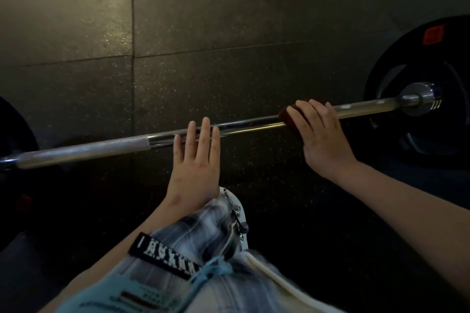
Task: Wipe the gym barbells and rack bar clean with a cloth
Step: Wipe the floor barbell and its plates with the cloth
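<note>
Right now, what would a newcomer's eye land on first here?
The bar crosses the whole frame, lower at left and rising to the right. The right hand grips a dark red cloth round the bar, near the black plate at right. The left hand is flat, its straight fingers over the bar's middle.

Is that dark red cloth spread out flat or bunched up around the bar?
Bunched up: the cloth is wrapped round the barbell shaft under the right hand, whose fingers curl over it.
</note>
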